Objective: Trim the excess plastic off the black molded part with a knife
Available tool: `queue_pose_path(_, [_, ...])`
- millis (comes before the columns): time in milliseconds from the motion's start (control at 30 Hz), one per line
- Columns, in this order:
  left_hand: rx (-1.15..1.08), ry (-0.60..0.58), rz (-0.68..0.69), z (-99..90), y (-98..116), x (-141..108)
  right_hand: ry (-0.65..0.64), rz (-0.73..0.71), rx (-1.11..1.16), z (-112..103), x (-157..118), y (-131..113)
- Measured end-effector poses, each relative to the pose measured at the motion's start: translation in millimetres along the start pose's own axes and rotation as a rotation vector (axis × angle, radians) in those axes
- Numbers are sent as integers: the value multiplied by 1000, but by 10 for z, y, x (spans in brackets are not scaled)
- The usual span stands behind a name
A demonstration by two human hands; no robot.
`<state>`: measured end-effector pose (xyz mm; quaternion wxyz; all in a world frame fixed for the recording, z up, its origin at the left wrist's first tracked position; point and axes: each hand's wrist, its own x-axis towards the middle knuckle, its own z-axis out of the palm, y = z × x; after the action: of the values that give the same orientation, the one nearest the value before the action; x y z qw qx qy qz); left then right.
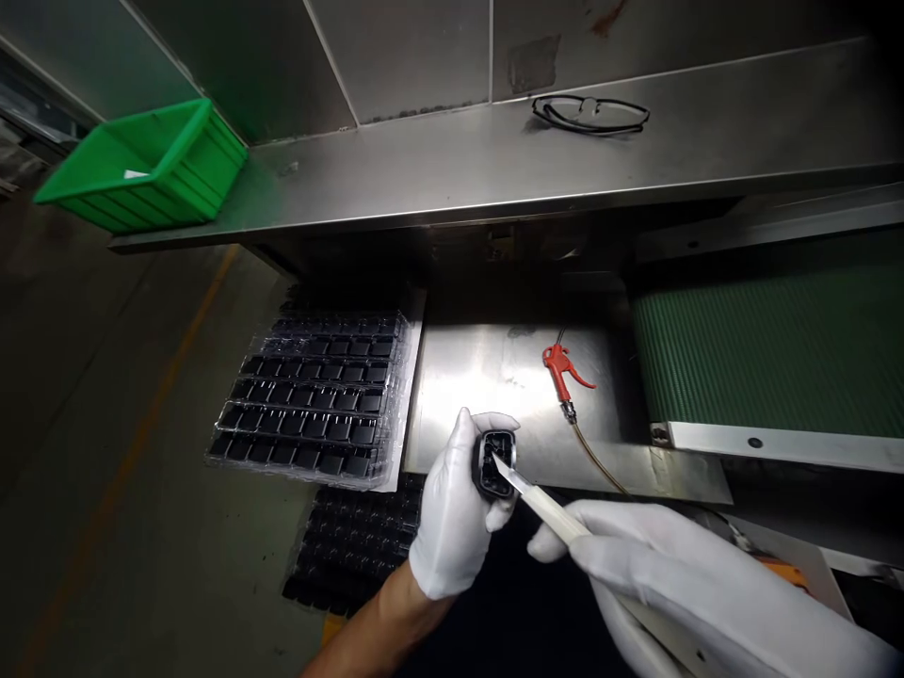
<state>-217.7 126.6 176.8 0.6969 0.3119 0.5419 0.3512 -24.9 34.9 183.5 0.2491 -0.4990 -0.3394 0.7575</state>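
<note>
In a white glove, my left hand (pixel 452 508) is closed round a small black plastic housing (pixel 498 463), its hollow side turned up towards me. Ribs and recesses show inside it. My right hand (pixel 636 556), also gloved, grips the pale handle of a craft knife (pixel 543 508). The knife's pointed blade reaches over the housing's open side, its tip at the inner part; whether it touches cannot be made out. To the left of my left hand lies a clear plastic tray (pixel 303 400) holding rows of black parts.
A red air blow gun (pixel 557 372) with a hose lies on the metal table (pixel 466 377). At right runs a green conveyor belt (pixel 769 348). Along the back shelf (pixel 424 174) are a green bin (pixel 155 169) and glasses (pixel 591 115). More black parts (pixel 353 537) sit lower left.
</note>
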Motion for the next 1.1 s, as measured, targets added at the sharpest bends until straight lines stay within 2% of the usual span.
queue_pose_path(100, [126,14,71,-35,-4,-8,-4,-67,33,88,79,-82])
queue_pose_path(200, [150,56,104,-66,-36,-3,-43,-107,75,151,152,-146])
queue_pose_path(267, [131,75,84,-77,-55,9,-91,-87,85,166,204,-124])
queue_pose_path(333, [117,87,60,-75,-60,26,-86,-71,108,165,254,-66])
queue_pose_path(467, [147,92,53,-45,-32,60,-90,0,274,149,340,-54])
queue_pose_path(567, [222,132,54,-15,-4,87,-302,179,379,113,420,-220])
queue_pose_path(633, [296,171,92,3,3,106,-460,282,363,64,470,-350])
queue_pose_path(733, [357,200,142,22,-1,134,-582,324,305,-8,497,-457])
queue_pose_path(800, [358,199,139,34,-7,151,-568,317,339,-8,480,-448])
queue_pose_path(867, [373,196,154,46,-11,167,-441,281,425,39,450,-392])
queue_pose_path(967, [421,203,222,53,-23,191,-258,152,505,133,413,-311])
queue_pose_path(1033, [420,193,240,42,-37,205,-231,53,519,152,403,-309])
queue_pose_path(1100, [338,138,252,11,-50,212,-269,0,502,119,399,-357])
